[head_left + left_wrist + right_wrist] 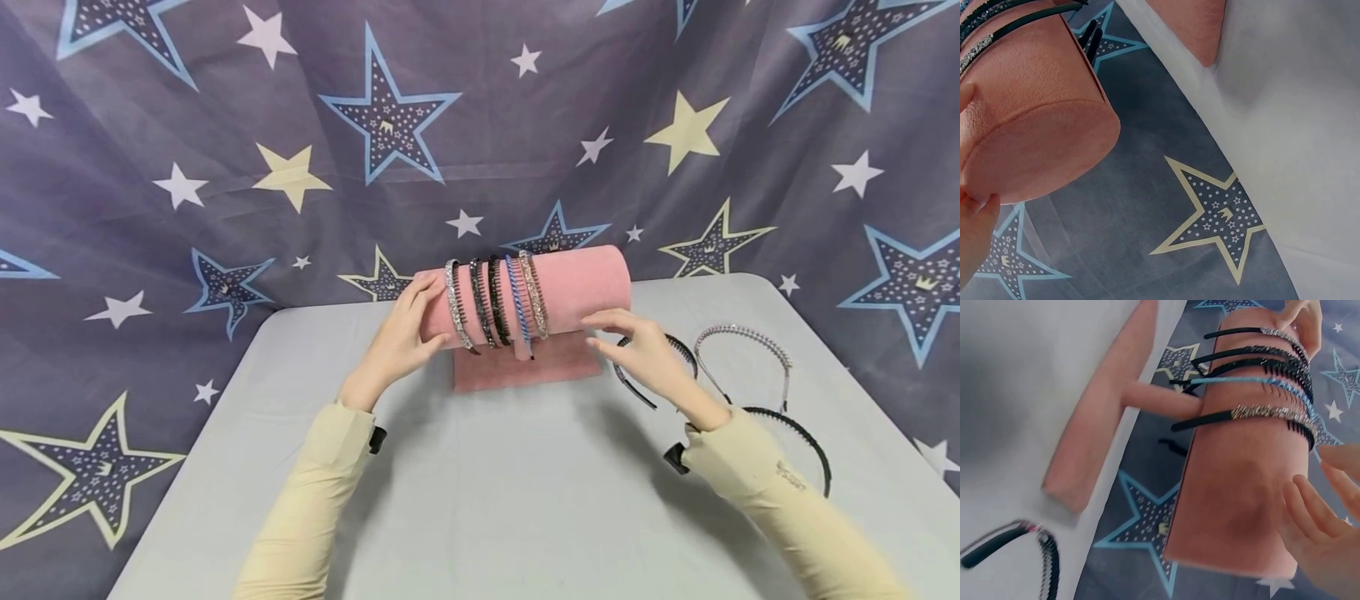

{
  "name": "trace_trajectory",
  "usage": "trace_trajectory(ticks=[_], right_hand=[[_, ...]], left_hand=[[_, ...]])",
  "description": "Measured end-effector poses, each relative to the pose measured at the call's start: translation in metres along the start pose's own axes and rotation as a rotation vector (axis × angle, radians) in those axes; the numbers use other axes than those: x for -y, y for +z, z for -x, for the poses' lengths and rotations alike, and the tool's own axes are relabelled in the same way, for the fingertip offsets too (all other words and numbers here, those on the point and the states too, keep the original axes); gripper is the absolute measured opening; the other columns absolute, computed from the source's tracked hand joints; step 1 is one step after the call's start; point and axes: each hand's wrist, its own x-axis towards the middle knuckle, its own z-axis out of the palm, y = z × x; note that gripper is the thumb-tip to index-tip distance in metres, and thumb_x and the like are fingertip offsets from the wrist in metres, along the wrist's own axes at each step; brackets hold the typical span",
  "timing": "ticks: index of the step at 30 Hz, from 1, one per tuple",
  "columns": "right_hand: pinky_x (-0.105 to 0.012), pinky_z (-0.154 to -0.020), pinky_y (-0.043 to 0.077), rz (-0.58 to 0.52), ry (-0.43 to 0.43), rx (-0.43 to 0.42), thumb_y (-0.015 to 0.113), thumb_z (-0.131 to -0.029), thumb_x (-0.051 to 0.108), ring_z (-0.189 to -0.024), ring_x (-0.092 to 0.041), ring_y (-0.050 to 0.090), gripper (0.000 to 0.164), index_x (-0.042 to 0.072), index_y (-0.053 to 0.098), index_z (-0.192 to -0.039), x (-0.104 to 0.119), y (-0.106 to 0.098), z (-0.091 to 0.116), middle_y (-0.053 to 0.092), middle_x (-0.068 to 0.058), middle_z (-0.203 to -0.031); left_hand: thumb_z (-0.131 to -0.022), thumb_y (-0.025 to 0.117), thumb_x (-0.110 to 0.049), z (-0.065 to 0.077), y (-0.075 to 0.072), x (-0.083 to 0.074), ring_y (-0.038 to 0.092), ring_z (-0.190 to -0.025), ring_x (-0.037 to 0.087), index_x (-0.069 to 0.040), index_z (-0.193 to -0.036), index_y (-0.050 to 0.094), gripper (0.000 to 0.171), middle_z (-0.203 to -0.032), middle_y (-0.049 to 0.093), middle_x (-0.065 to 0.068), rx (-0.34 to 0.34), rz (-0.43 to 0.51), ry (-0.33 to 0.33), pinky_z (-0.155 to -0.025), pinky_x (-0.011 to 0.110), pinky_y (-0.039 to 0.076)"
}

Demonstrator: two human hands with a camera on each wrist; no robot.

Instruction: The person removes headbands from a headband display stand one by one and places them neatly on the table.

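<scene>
A pink headband stand, with a padded roll (pixel 585 282) on a post over a flat base (pixel 495 377), stands at the table's far side. My left hand (pixel 399 335) holds the roll's left end, fingers over the top and thumb low on the front. Several headbands sit around the roll: a silver glittery one (pixel 454 302) nearest that hand, two black ones, a blue one (pixel 517 300) and a gold-beige glittery one (pixel 534 293). Fingers loosely bent, my right hand (pixel 647 354) is at the roll's lower right; its fingertips (pixel 1300 490) overlap the roll's side in the right wrist view.
To the right on the grey-white table (pixel 480 500) lie loose headbands: a dark one (pixel 684 350) partly behind my right hand, a pale beaded one (pixel 750 332) and a black one (pixel 813 446) by the sleeve. A star-patterned cloth (pixel 480 108) hangs behind.
</scene>
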Motion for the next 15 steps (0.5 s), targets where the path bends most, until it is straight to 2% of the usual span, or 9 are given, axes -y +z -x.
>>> trace_trajectory(ticks=[3,9,15], right_hand=[[-0.039,-0.086,0.046,-0.037,-0.004,-0.010,0.061,-0.075,-0.010,-0.094,-0.033,0.054,0.023,-0.010,0.061,-0.098,0.016,0.005,-0.007,0.060,-0.023,-0.098],[-0.040,-0.084,0.048,-0.111,0.027,-0.049,0.061,-0.074,-0.010,-0.095,-0.035,0.054,0.025,-0.013,0.060,-0.099,0.020,0.016,-0.014,0.058,-0.025,-0.101],[-0.045,-0.078,0.049,-0.131,0.010,-0.091,0.061,-0.073,-0.012,-0.089,-0.039,0.055,0.027,-0.015,0.058,-0.099,0.024,0.026,-0.021,0.057,-0.029,-0.100]], left_hand=[[-0.067,0.072,-0.009,0.000,-0.001,0.000,0.028,-0.126,0.033,0.005,-0.126,0.041,0.068,-0.133,0.036,0.021,0.002,-0.013,-0.006,-0.109,0.037,0.018],[-0.068,0.071,-0.008,0.000,-0.001,0.000,0.028,-0.126,0.033,0.005,-0.127,0.040,0.067,-0.133,0.035,0.021,0.010,-0.014,-0.005,-0.109,0.038,0.018],[-0.068,0.071,-0.008,0.000,-0.001,-0.001,0.029,-0.126,0.032,0.006,-0.126,0.041,0.066,-0.132,0.036,0.022,0.006,-0.011,0.000,-0.109,0.038,0.019]])
